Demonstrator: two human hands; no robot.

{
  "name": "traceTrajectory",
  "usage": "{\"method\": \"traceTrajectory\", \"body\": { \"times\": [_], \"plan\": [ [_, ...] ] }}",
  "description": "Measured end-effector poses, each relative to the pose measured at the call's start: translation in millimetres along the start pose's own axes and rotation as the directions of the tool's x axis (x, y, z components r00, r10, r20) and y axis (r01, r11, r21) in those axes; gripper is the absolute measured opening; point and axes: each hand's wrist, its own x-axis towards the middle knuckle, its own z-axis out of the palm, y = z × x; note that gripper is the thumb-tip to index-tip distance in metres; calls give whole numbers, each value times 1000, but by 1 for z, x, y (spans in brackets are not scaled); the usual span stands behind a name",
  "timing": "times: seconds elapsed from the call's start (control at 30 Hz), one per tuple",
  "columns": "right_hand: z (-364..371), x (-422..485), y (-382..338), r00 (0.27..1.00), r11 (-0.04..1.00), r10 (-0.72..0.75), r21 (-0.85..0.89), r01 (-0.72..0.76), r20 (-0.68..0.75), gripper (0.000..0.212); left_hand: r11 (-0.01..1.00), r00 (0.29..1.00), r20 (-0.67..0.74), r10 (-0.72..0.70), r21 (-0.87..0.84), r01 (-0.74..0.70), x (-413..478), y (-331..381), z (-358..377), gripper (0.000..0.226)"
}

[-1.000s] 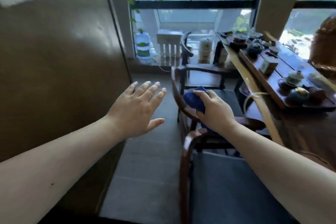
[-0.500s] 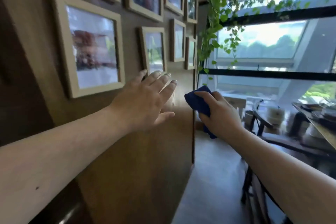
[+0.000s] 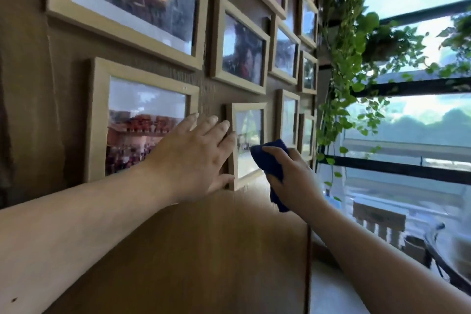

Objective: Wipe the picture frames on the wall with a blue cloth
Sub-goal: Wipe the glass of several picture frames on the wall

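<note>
Several light wooden picture frames hang on a brown wall. A small frame (image 3: 248,109) hangs at hand height in the middle. My left hand (image 3: 196,158) lies flat with fingers spread against the small frame's left edge, thumb under its lower corner. My right hand (image 3: 293,178) grips a dark blue cloth (image 3: 271,158) and holds it at the small frame's lower right, against or just off the glass. A larger frame (image 3: 102,115) hangs to the left, partly behind my left hand. Above it hangs a wide frame (image 3: 122,25).
More frames (image 3: 239,48) fill the wall up to its right end (image 3: 308,250). A trailing green plant (image 3: 339,64) hangs past that edge before a large window (image 3: 407,130). A dark chair (image 3: 438,262) and a pale slatted stand (image 3: 377,222) stand lower right.
The view swung up from the chairs and tea table to the framed wall. Both hands rose and moved onto the small frame; the right hand kept the blue cloth throughout.
</note>
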Motion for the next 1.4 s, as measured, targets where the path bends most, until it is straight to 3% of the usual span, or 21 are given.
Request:
{"method": "traceTrajectory", "body": {
  "times": [0.37, 0.7, 0.8, 0.93, 1.03, 1.13, 1.2, 1.27, 1.4],
  "plan": [
    [71, 134, 75, 993, 956, -87, 272, 105, -77, 48, 969, 980, 33, -198, 159, 190, 141, -10, 62, 81],
    [115, 146, 81, 875, 853, -453, 205, 481, -170, 45, 929, 964, 31, -264, 279, 245, 166, -11, 105, 99],
    [115, 153, 105, 914, 921, -349, 106, 375, -207, 43, 925, 959, 45, -278, 281, 255, 168, -10, 104, 106],
    [116, 158, 125, 967, 972, -149, 149, 182, -205, 36, 924, 957, 56, -283, 285, 256, 168, -11, 103, 110],
    [114, 148, 113, 954, 943, -236, 194, 271, -183, 37, 926, 955, 78, -288, 276, 257, 167, -11, 103, 118],
    [116, 132, 91, 874, 851, -468, 200, 486, -134, 41, 927, 956, 100, -275, 291, 236, 165, -12, 103, 118],
    [117, 129, 91, 836, 819, -536, 171, 549, -116, 41, 924, 954, 108, -278, 302, 235, 166, -11, 103, 117],
    [116, 133, 105, 846, 841, -521, 101, 532, -117, 40, 920, 950, 113, -290, 305, 245, 167, -10, 103, 120],
    [115, 134, 142, 944, 945, -313, 63, 320, -101, 38, 916, 943, 129, -305, 311, 254, 167, -9, 103, 124]
  ]
}}
